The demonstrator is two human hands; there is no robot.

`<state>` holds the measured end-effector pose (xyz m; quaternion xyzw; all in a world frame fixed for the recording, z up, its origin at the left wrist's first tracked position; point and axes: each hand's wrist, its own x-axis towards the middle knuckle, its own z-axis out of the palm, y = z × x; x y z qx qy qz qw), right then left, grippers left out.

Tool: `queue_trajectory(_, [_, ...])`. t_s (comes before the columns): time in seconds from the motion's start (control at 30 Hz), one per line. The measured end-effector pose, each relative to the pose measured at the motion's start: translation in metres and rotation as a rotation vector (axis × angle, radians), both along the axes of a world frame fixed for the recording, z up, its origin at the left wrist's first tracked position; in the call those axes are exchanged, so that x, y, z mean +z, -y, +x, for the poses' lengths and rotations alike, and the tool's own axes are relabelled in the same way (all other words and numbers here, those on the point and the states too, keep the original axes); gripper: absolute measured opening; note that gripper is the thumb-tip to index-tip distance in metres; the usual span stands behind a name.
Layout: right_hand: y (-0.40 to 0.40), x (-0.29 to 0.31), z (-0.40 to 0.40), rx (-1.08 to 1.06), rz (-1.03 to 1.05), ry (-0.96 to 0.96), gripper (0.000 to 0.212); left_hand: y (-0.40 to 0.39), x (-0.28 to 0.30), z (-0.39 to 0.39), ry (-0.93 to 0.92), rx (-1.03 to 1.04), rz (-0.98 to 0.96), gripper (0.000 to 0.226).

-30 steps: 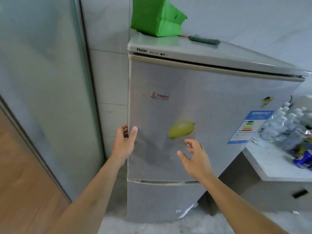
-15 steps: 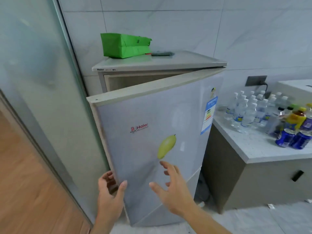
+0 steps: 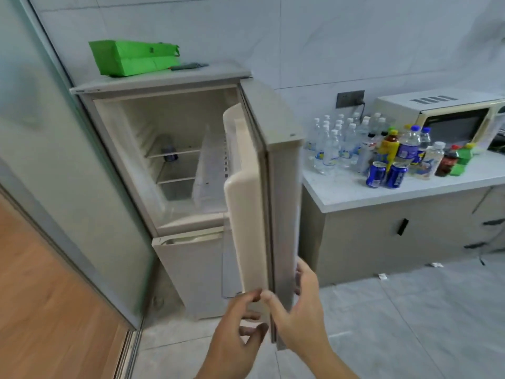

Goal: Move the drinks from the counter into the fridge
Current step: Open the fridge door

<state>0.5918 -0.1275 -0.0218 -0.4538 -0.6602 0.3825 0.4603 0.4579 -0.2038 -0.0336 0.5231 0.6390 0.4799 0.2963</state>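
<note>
The fridge (image 3: 131,138) stands with its upper door (image 3: 281,165) swung wide, edge-on to me. My right hand (image 3: 300,307) grips the door's lower edge, thumb on the edge and fingers round the outer face. My left hand (image 3: 237,326) sits beside it, fingers curled against the door's inner lining. Inside, one dark drink (image 3: 169,153) stands on a wire shelf. On the counter (image 3: 352,194) to the right are several clear water bottles (image 3: 330,144), two blue cans (image 3: 385,175), a yellow-labelled bottle (image 3: 390,144), a dark cola bottle (image 3: 446,163) and a green bottle (image 3: 462,160).
A cream microwave (image 3: 442,116) sits at the back of the counter. A green bag (image 3: 134,57) lies on top of the fridge. The lower fridge door (image 3: 191,272) is closed. A frosted glass partition (image 3: 41,138) and wooden floor (image 3: 41,302) lie to the left.
The upper door has swung from closed to wide open, exposing the shelves. My right hand has moved from the door's front face onto its edge; both hands followed the edge down and right.
</note>
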Motion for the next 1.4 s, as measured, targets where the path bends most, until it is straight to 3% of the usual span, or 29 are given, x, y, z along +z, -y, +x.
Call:
queue_trajectory(0.2, [-0.068, -0.009, 0.099, -0.33, -0.096, -0.147, 0.037, -0.045, -0.01, 0.042, 0.026, -0.003, -0.023, 0.047])
queue_trajectory(0.33, [-0.139, 0.001, 0.155, -0.374, -0.156, -0.152, 0.029, -0.103, -0.018, 0.056, 0.033, 0.025, -0.024, 0.04])
queue_trajectory(0.43, [-0.193, 0.009, 0.192, -0.377, -0.156, -0.046, 0.021, -0.159, -0.016, 0.075, 0.078, 0.007, -0.004, 0.038])
queue_trajectory(0.57, [-0.269, 0.024, 0.226, -0.348, -0.189, 0.106, 0.03, -0.234, -0.005, 0.105, 0.147, -0.038, 0.026, 0.037])
queue_trajectory(0.73, [-0.371, 0.031, 0.237, -0.345, -0.342, 0.046, 0.046, -0.308, 0.008, 0.132, 0.154, -0.076, 0.049, 0.037])
queue_trajectory(0.83, [-0.416, 0.033, 0.239, -0.349, -0.387, 0.048, 0.042, -0.337, 0.011, 0.149, 0.15, -0.084, 0.055, 0.038])
queue_trajectory(1.07, [-0.491, 0.032, 0.247, -0.198, -0.364, 0.039, 0.043, -0.397, 0.007, 0.194, 0.089, 0.033, 0.054, 0.038])
queue_trajectory(1.4, [-0.543, 0.018, 0.32, 0.298, -0.303, 0.204, 0.049, -0.449, -0.002, 0.329, 0.128, 0.272, -0.028, 0.033])
